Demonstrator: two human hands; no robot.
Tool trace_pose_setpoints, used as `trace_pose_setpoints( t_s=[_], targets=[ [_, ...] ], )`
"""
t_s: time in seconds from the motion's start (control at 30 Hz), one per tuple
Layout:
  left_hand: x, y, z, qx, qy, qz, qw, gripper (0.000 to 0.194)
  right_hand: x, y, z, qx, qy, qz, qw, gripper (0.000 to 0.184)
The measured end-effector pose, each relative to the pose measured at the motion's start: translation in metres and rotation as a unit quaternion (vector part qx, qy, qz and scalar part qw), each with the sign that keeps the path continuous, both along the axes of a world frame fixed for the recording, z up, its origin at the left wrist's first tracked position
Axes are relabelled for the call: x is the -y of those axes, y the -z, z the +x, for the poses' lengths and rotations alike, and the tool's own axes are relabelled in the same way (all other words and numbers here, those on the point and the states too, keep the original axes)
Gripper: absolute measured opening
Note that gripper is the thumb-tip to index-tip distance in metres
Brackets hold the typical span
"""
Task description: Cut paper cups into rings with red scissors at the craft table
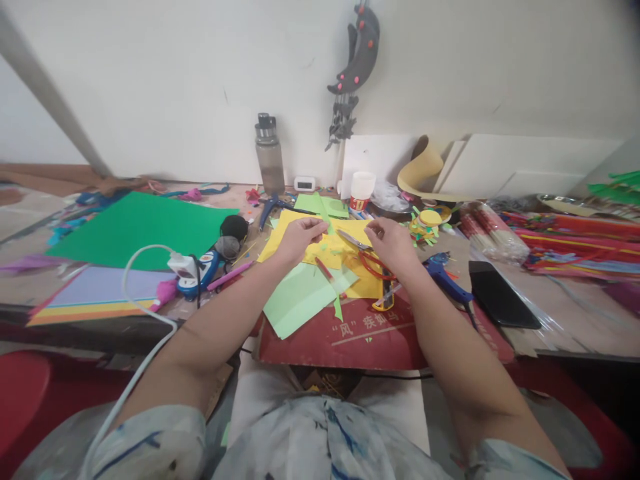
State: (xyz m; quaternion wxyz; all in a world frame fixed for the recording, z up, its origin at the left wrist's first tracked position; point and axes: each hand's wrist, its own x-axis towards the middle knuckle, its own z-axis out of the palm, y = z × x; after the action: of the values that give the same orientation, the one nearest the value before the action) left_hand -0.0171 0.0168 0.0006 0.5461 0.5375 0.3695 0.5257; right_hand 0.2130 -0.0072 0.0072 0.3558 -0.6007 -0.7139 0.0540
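Note:
My left hand point(301, 239) is closed in a pinch at a narrow light green paper strip point(323, 212) that stands up from its fingertips. Across from it, my right hand point(393, 243) has its fingers curled together; whatever they hold, if anything, is too small to make out. Scissors point(354, 240) with red handles lie just beside and below the right fingers. Under both hands are yellow paper sheets point(280, 233) strewn with small cuttings. Nearer me are a light green sheet point(295, 303), a reddish pencil-like stick point(325, 269) and a yellow utility knife point(383, 303).
A red board point(345, 347) lies beneath the papers. To the right are a blue glue gun point(447, 280), a black phone point(503, 293) and bundled pipe cleaners point(580, 250). On the left sit a green sheet point(150, 227) and a power strip point(195, 277). A bottle point(270, 157) and paper cup point(361, 190) stand behind.

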Motion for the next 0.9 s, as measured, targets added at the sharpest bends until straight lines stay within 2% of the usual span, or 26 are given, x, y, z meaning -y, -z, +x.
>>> trace_pose_setpoints(
  t_s=[0.1, 0.17, 0.3, 0.4, 0.5, 0.6, 0.73, 0.9],
  targets=[
    [-0.004, 0.001, -0.003, 0.006, -0.012, 0.0, 1.0, 0.042, -0.001, 0.0, 0.005, 0.131, 0.038, -0.086, 0.987, 0.028],
    [-0.008, 0.002, -0.006, 0.011, -0.024, -0.002, 1.0, 0.045, 0.002, -0.001, 0.009, 0.178, 0.054, -0.139, 0.973, 0.032],
    [-0.015, 0.006, -0.013, 0.016, -0.048, 0.001, 0.999, 0.048, 0.011, -0.002, 0.018, 0.201, 0.05, -0.177, 0.962, 0.035],
    [-0.02, 0.008, -0.016, 0.013, -0.064, 0.003, 0.998, 0.047, 0.015, 0.001, 0.022, 0.208, 0.011, -0.193, 0.959, 0.034],
    [-0.024, 0.011, -0.017, 0.007, -0.068, 0.008, 0.998, 0.045, 0.013, 0.007, 0.021, 0.207, -0.025, -0.19, 0.959, 0.038],
    [-0.027, 0.014, -0.016, 0.006, -0.061, 0.014, 0.998, 0.04, 0.008, 0.013, 0.021, 0.201, -0.029, -0.184, 0.962, 0.044],
    [-0.027, 0.016, -0.015, 0.008, -0.05, 0.025, 0.998, 0.034, 0.005, 0.018, 0.023, 0.17, 0.005, -0.163, 0.972, 0.056],
    [-0.027, 0.013, -0.017, 0.02, -0.055, 0.022, 0.998, 0.033, 0.005, 0.012, 0.019, 0.076, 0.051, -0.084, 0.992, 0.055]
  ],
)
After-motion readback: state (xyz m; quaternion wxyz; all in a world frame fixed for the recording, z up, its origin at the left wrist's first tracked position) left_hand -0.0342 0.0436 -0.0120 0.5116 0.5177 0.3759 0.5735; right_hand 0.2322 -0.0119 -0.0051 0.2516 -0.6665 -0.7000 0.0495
